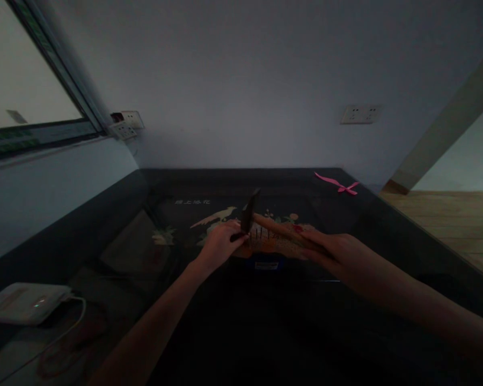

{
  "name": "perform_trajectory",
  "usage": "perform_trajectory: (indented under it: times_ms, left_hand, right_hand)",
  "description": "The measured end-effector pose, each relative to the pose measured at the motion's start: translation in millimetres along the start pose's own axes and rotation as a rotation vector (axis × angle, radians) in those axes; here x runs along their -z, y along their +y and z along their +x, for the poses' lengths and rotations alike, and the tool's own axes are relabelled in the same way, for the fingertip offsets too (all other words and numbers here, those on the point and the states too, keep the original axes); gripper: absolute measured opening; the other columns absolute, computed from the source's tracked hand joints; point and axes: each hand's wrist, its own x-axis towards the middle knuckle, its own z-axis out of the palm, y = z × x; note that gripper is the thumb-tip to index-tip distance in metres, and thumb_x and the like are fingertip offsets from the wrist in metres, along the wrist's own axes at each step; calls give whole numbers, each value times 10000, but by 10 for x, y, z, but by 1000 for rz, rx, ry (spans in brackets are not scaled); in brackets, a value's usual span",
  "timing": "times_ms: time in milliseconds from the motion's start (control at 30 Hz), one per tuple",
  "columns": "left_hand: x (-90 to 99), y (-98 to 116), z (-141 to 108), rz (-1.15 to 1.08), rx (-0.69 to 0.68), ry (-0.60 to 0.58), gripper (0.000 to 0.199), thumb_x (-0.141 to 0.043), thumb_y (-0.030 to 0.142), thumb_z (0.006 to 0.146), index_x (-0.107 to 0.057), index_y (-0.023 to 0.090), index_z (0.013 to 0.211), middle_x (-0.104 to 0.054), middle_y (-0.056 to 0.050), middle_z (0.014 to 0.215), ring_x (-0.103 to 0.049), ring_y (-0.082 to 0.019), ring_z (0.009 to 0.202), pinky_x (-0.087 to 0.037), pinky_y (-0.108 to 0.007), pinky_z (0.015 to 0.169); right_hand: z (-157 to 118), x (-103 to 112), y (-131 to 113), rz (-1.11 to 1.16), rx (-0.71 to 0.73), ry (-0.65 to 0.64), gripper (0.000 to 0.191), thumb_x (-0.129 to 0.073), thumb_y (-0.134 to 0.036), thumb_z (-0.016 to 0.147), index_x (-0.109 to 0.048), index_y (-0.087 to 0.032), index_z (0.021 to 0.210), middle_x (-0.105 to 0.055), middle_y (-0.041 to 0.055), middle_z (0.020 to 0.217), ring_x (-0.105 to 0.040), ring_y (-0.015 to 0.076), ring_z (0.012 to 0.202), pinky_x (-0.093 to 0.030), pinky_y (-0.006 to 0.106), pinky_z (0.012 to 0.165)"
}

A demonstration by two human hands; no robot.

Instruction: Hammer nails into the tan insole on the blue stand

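My right hand (334, 247) is wrapped round the wooden handle of a hammer (276, 226), whose dark head stands over the fingertips of my left hand (220, 240). The left fingers are pinched together at the left end of a light brown block (279, 246), and the hammer head hides whatever is between them. Several thin dark nails (260, 234) stand upright in the block, just right of the hammer head. Under the block's near side is a dark blue thing with a pale label (266, 265), too dim to name.
The dark glossy table (241, 179) has a bird-and-flower pattern. A pink ribbon (340, 186) lies at its far right corner. On the near left, a white device (30, 303) trails a white cable (78, 319). Wall sockets (361, 114) sit above the table's back edge.
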Motion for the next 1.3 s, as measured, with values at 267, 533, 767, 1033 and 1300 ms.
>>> perform_trajectory:
  times_ms: [267, 533, 767, 1033, 1300]
  left_hand:
    - [-21, 8, -11, -57, -52, 48, 113, -660, 85, 830, -716, 184, 835, -736, -37, 942, -689, -195, 886, -539, -338, 846]
    - [-12, 25, 22, -54, -14, 12, 119, -657, 85, 833, -731, 178, 830, -744, -35, 927, -690, -201, 877, -530, -345, 856]
    - [-43, -12, 14, -45, -11, 40, 90, -668, 126, 837, -728, 193, 826, -741, -27, 902, -689, -198, 851, -539, -348, 827]
    - [-42, -13, 10, -68, -22, 50, 93, -674, 105, 820, -716, 188, 811, -739, -28, 889, -687, -193, 838, -541, -338, 819]
    - [-37, -4, 5, -38, -21, 29, 90, -681, 94, 813, -723, 173, 819, -738, -43, 914, -686, -211, 884, -530, -353, 846]
  right_hand:
    - [-44, 9, 60, 40, -37, 6, 334, -485, -261, 929, -647, -208, 1216, -753, 78, 1077, -736, 211, 829, -573, 289, 631]
    - [-6, -32, 26, 5, -22, -11, 294, -473, -224, 928, -685, -200, 1129, -760, 90, 1012, -731, 211, 778, -564, 305, 629]
    - [12, 2, -12, 30, -17, 15, 279, -453, -243, 945, -679, -224, 1108, -760, 68, 1000, -728, 211, 840, -561, 288, 652]
    - [14, -7, 27, 24, -19, 17, 275, -469, -241, 935, -672, -220, 1119, -758, 64, 1023, -727, 209, 848, -567, 287, 649]
    - [27, -14, 13, 2, -29, 1, 259, -499, -209, 916, -686, -204, 1094, -753, 84, 1046, -728, 215, 841, -570, 315, 687]
